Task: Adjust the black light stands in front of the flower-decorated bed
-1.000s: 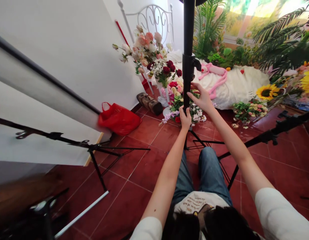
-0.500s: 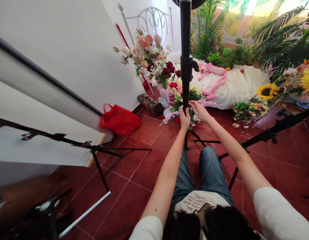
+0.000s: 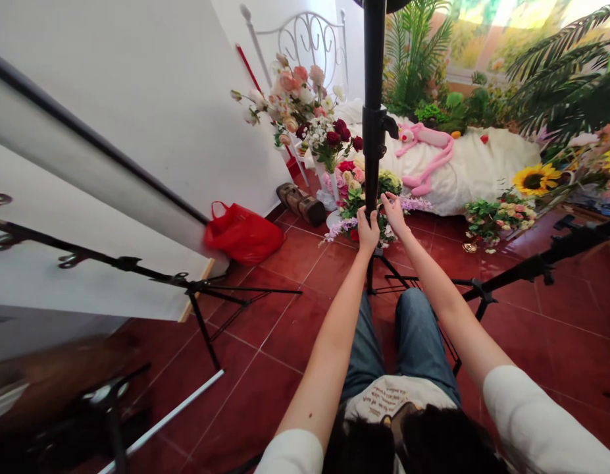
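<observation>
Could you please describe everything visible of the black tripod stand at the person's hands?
The black tripod stand has a metal-looking pole, a collar with a side knob, and splayed legs on the red tiled floor. It stands upright, its top out of frame. The left hand grips the lower pole; the right hand is close beside, contact unclear.

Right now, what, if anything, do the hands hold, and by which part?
The left hand holds the black pole by its lower part, below the knob. The right hand is beside it; whether it touches cannot be told.
</observation>
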Available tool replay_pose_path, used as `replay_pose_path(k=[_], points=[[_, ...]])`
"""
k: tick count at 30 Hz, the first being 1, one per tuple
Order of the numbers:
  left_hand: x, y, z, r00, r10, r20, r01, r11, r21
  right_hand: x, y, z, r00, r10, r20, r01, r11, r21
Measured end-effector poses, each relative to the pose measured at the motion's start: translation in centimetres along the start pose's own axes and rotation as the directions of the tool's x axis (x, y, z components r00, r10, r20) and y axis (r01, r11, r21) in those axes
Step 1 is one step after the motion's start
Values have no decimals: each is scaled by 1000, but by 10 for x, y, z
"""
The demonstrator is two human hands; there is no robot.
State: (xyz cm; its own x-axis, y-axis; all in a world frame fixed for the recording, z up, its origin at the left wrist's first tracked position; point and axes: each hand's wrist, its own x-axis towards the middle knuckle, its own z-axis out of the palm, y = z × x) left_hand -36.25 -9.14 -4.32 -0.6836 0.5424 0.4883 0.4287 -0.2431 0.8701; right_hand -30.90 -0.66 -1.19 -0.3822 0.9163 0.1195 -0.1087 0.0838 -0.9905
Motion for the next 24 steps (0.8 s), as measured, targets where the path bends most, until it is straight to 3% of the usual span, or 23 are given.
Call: replay_pose_path(k=[3,8,10,13,16,17,19,22,24], points=[[0,0,0,1000,-2,-7,3,1000,12,3,-1,-2,1000,-18,-12,17,996,-84],[0,1,0,1000,-11,-8,11,1000,1,16,-11,-7,996,-50,78,75,934,-349],[0,1,0,1000,-15,-8,15,1000,-1,25,-19,-5,996,-7,94,53,865,-499],[0,0,-1,1000,-6,1,6,1000,2,40,-32,3,982,158,100,-38,691,-722],[0,-2,-2,1000,6,13,-6,1000,-2,51,-40,11,963,264,43,-121,570,-813],[0,-2,-2,1000,6,17,-6,1000,-5,51,-39,12,965,260,34,-132,591,-796],[0,-3,-2,1000,4,21,-4,1000,-11,45,-34,8,971,233,54,-136,726,-674],[0,-1,-2,1000,12,15,-12,1000,-16,28,-23,-5,963,227,143,-184,947,-263],[0,1,-2,1000,23,9,-22,1000,-18,15,-16,-12,950,225,218,-232,973,7]])
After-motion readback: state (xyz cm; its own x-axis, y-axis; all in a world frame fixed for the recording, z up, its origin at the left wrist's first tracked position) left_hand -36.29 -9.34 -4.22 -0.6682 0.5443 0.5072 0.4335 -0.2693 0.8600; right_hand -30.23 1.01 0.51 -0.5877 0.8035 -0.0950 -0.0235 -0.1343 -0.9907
